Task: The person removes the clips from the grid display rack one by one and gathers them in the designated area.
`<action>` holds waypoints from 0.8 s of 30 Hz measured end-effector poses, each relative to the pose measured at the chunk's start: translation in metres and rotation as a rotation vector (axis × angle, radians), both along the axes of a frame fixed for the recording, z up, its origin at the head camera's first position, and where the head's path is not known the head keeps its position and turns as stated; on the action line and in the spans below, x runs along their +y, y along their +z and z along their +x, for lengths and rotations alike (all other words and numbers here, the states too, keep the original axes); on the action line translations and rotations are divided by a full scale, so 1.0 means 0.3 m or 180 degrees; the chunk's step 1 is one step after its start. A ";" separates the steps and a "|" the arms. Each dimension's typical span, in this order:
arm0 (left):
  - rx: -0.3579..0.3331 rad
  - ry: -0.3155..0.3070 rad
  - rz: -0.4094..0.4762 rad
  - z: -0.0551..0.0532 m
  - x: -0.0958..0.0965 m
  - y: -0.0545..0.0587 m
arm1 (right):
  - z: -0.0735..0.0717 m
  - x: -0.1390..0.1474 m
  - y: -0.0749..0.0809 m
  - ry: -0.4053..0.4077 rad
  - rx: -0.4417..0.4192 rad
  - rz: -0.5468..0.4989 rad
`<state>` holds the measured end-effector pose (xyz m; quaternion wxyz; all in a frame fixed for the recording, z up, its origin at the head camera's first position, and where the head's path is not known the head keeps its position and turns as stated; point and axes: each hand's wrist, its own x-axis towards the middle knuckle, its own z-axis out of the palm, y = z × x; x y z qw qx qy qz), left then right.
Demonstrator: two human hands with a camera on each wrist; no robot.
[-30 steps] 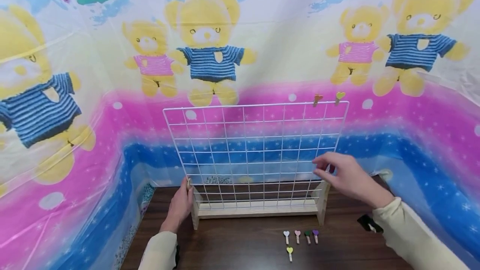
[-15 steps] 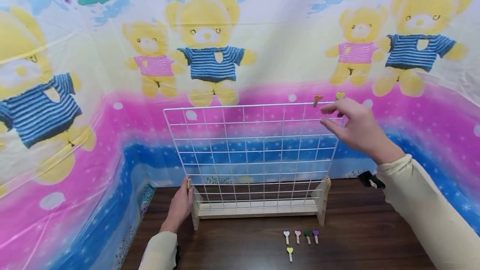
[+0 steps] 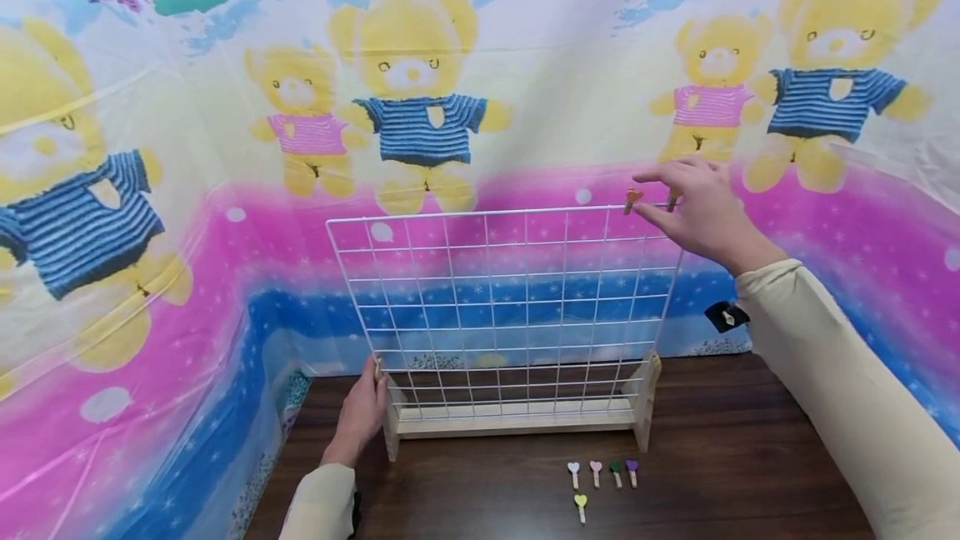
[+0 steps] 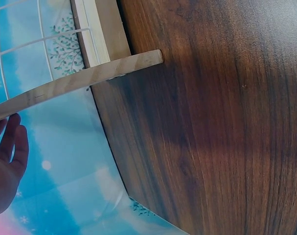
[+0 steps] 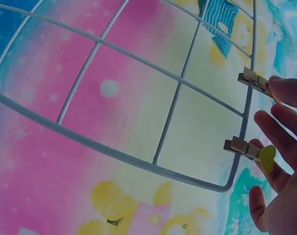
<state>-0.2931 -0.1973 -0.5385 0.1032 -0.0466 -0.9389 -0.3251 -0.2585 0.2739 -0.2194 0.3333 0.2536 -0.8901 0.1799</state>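
Observation:
A white wire grid rack (image 3: pixel 525 303) stands upright in a wooden base (image 3: pixel 517 419). My left hand (image 3: pixel 360 411) holds the left wooden upright (image 4: pixel 79 81) near its top; in the left wrist view its fingertips touch the wood's outer side. At the grid's top right corner is my right hand (image 3: pixel 701 202). Its thumb and index finger pinch the end of a small wooden clothespin with an orange heart (image 3: pixel 632 197), clipped on the top wire. A second clothespin, with a yellow heart (image 5: pixel 266 158), sits on the same wire nearer the corner, beside the other fingers.
Several heart clothespins lie on the dark wooden table (image 3: pixel 465 490) before the rack: white (image 3: pixel 574 473), pink (image 3: pixel 596 472), green (image 3: pixel 617 473), purple (image 3: pixel 632 472), and yellow (image 3: pixel 581 508) in front. A printed bear cloth (image 3: pixel 555 107) hangs behind and along the sides.
My right hand has risen from beside the grid's right edge to the top wire, and its thumb and finger have closed on the orange-heart clothespin. My left hand has stayed in place.

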 end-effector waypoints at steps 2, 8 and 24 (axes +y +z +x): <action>-0.0035 0.0012 0.0006 0.002 0.004 0.000 | -0.013 0.001 -0.005 -0.0018 -0.0069 0.0016; -0.0011 -0.0006 0.0019 0.002 0.002 -0.003 | -0.031 -0.003 -0.017 -0.0003 -0.0347 -0.0105; -0.0002 0.0028 -0.0028 -0.007 0.002 -0.011 | -0.031 -0.009 -0.023 0.0044 -0.0585 -0.0390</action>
